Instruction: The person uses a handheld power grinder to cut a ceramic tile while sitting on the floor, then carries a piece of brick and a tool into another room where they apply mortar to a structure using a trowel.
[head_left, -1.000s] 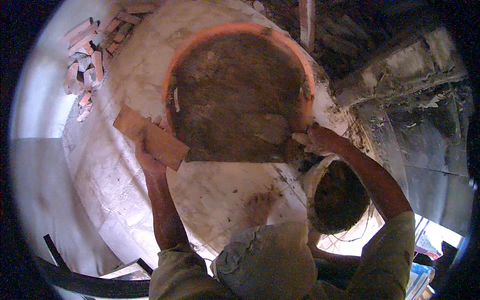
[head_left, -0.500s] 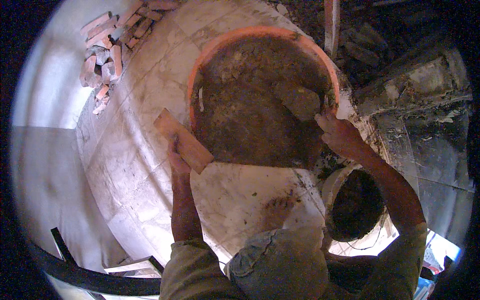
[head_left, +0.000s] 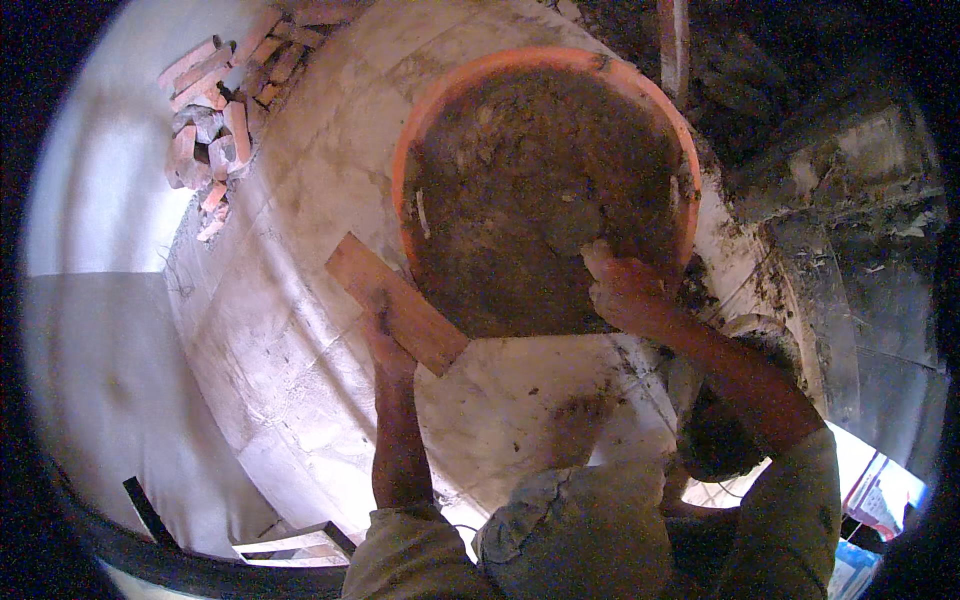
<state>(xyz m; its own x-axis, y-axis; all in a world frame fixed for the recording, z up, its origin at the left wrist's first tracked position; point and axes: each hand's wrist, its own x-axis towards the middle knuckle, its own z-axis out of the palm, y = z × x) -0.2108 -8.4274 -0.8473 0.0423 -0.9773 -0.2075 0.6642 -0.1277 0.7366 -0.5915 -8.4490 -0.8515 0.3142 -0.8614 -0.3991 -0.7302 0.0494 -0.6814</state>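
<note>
A flat reddish brick [head_left: 398, 303] lies slantwise in my left hand [head_left: 385, 335], whose fingers are closed round it. It is just outside the left side of a round orange tub [head_left: 690, 135]. Dark, lumpy mortar [head_left: 500, 200] fills much of that tub. Over its right part my right hand [head_left: 628, 290] is closed in a fist on a trowel. The trowel's blade [head_left: 574, 226] is smeared and rests at the mortar, hard to tell apart from it; the handle is hidden in my fingers.
A bucket [head_left: 715, 435] with dark contents stands below my right forearm, partly covered by it. Bricks and rubble [head_left: 210, 130] are piled by the wall at far left. Dark masonry [head_left: 840, 170] lies at right. Pale floor tiles [head_left: 290, 280] carry stains and crumbs.
My right hand and the trowel have moved left and nearer, from the tub's right rim to over the mortar. The brick in my left hand has shifted slightly right and nearer.
</note>
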